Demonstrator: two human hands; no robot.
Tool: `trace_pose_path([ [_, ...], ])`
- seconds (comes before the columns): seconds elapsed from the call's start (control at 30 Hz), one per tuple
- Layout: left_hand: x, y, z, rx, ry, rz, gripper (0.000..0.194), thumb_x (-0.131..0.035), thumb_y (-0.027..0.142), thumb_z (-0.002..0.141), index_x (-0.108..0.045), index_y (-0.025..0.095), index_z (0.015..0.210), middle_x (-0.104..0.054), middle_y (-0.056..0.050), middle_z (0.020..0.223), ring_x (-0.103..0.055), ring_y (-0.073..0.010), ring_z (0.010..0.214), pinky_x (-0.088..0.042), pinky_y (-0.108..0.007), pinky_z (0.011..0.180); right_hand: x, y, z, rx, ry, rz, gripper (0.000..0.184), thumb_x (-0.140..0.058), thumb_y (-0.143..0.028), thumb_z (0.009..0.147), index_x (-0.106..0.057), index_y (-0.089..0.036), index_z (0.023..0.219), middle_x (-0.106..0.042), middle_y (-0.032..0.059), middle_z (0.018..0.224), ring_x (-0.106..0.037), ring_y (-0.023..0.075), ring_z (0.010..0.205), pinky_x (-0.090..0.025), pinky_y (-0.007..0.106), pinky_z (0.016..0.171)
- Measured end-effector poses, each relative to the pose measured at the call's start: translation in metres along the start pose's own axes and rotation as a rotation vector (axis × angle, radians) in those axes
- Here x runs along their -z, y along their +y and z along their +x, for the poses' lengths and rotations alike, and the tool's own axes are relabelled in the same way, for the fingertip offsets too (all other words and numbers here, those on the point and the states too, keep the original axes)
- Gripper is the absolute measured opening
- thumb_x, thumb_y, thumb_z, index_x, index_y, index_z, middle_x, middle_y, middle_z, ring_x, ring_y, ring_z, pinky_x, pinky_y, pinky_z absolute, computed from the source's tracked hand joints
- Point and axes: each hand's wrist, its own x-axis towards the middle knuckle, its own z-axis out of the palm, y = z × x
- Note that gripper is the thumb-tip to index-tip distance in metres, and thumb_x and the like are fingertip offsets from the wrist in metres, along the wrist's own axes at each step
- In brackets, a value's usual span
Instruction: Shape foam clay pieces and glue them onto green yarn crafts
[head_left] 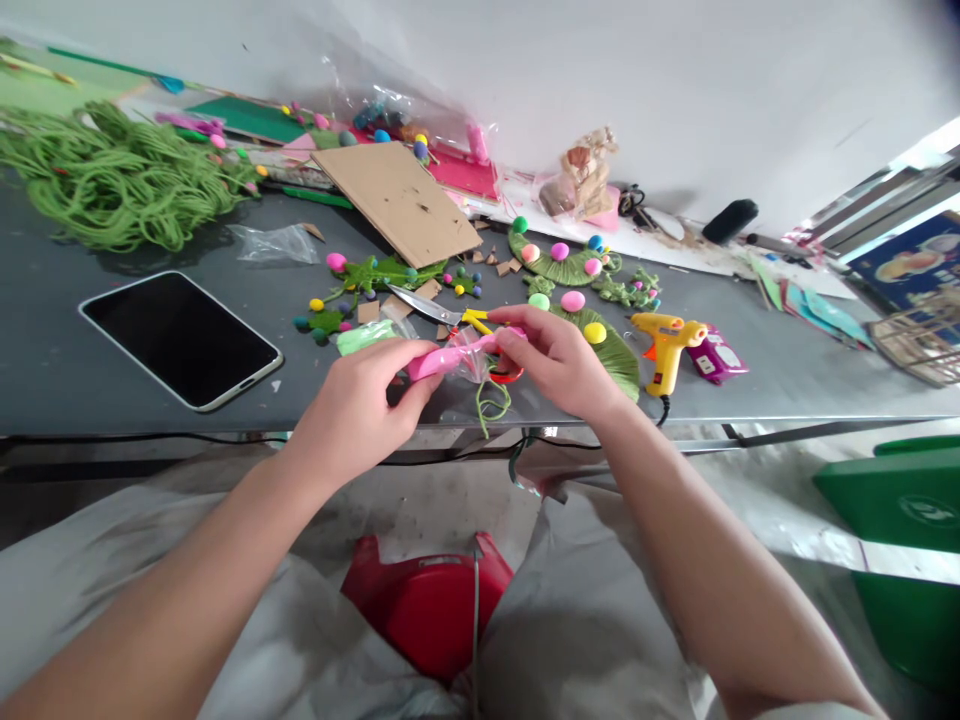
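My left hand (360,405) and my right hand (559,360) both grip a pink strip wrapped in clear plastic (450,357) just above the near edge of the grey table (90,385). The left hand pinches its left end, the right hand pinches the right end with the crinkled wrapper. Scissors (442,312) with yellow and red handles lie right behind the hands. A loose loop of green yarn (491,405) hangs under the strip at the table edge.
A phone (180,338) lies at the left. A yellow glue gun (667,345) stands to the right. Green yarn discs with coloured pompoms (562,262), a cardboard sheet (397,200) and a green yarn pile (112,180) lie behind. A red stool (427,600) sits between my knees.
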Motion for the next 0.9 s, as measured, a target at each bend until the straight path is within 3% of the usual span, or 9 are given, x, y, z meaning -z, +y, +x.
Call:
trace_pose_path([
  [0.1, 0.0000, -0.0007, -0.0010, -0.006, 0.015, 0.019, 0.023, -0.063, 0.033, 0.103, -0.073, 0.020, 0.118, -0.081, -0.008, 0.116, -0.075, -0.0238, 0.099, -0.058, -0.034, 0.087, 0.0002, 0.0004, -0.0002, -0.068, -0.075, 0.115, 0.046, -0.061, -0.064, 0.101, -0.071, -0.020, 0.106, -0.078, 0.0051, 0.094, -0.071, 0.0153, 0.076, -0.058, 0.029, 0.069],
  [0.23, -0.0003, -0.0015, -0.0011, 0.003, 0.010, 0.016, 0.023, -0.063, 0.035, 0.102, -0.072, 0.022, 0.118, -0.081, -0.008, 0.116, -0.075, -0.0243, 0.099, -0.059, -0.035, 0.086, 0.0014, -0.0020, -0.0006, -0.038, -0.033, -0.007, 0.050, -0.067, -0.066, 0.097, -0.074, -0.018, 0.083, -0.070, 0.0013, 0.072, -0.056, 0.0105, 0.061, -0.046, 0.027, 0.057],
  [0.3, -0.0004, -0.0013, -0.0002, 0.006, 0.002, 0.010, 0.022, -0.063, 0.035, 0.102, -0.072, 0.022, 0.119, -0.081, -0.008, 0.115, -0.075, -0.0238, 0.097, -0.058, -0.035, 0.086, 0.0010, -0.0019, -0.0002, 0.002, 0.011, -0.028, 0.043, -0.079, -0.060, 0.090, -0.077, -0.018, 0.084, -0.070, 0.0006, 0.072, -0.054, 0.0104, 0.063, -0.045, 0.026, 0.057],
  [0.37, -0.0006, -0.0010, 0.0006, 0.007, -0.001, 0.004, 0.022, -0.063, 0.034, 0.102, -0.072, 0.022, 0.119, -0.081, -0.008, 0.115, -0.075, -0.0235, 0.097, -0.059, -0.035, 0.086, -0.0001, -0.0008, 0.0003, 0.007, 0.022, 0.030, 0.038, -0.086, -0.054, 0.084, -0.080, -0.018, 0.093, -0.074, 0.0018, 0.080, -0.060, 0.0119, 0.069, -0.050, 0.027, 0.063],
  [0.6, -0.0012, -0.0010, -0.0012, 0.012, 0.001, 0.008, 0.021, -0.062, 0.035, 0.103, -0.073, 0.024, 0.119, -0.081, -0.007, 0.118, -0.076, -0.0248, 0.103, -0.060, -0.035, 0.089, -0.0004, 0.0013, 0.0009, -0.025, 0.017, 0.225, 0.038, -0.083, -0.048, 0.088, -0.072, -0.020, 0.110, -0.078, 0.0034, 0.094, -0.072, 0.0151, 0.080, -0.063, 0.031, 0.077],
  [0.7, -0.0007, -0.0010, -0.0015, 0.007, 0.003, 0.008, 0.022, -0.063, 0.035, 0.103, -0.072, 0.024, 0.119, -0.081, -0.007, 0.117, -0.076, -0.0240, 0.101, -0.059, -0.035, 0.088, 0.0014, -0.0005, 0.0008, -0.009, 0.017, 0.160, 0.037, -0.077, -0.051, 0.094, -0.074, -0.021, 0.115, -0.073, 0.0009, 0.088, -0.067, 0.0125, 0.072, -0.059, 0.028, 0.069],
  [0.8, 0.0002, -0.0025, -0.0007, -0.007, -0.012, 0.018, 0.022, -0.061, 0.032, 0.103, -0.072, 0.022, 0.119, -0.080, -0.007, 0.116, -0.076, -0.0243, 0.100, -0.059, -0.036, 0.088, 0.0016, -0.0026, 0.0009, -0.016, 0.027, 0.076, 0.038, -0.070, -0.057, 0.097, -0.078, -0.020, 0.098, -0.063, -0.0015, 0.073, -0.057, 0.0103, 0.062, -0.049, 0.026, 0.058],
  [0.9, -0.0002, -0.0068, -0.0008, -0.039, -0.068, 0.104, 0.023, -0.057, 0.029, 0.102, -0.072, 0.019, 0.116, -0.079, -0.011, 0.116, -0.073, -0.0302, 0.107, -0.058, -0.045, 0.096, 0.0009, -0.0027, 0.0013, -0.024, 0.047, 0.047, 0.041, -0.073, -0.060, 0.094, -0.076, -0.019, 0.090, -0.063, -0.0004, 0.072, -0.054, 0.0112, 0.063, -0.046, 0.027, 0.057],
])
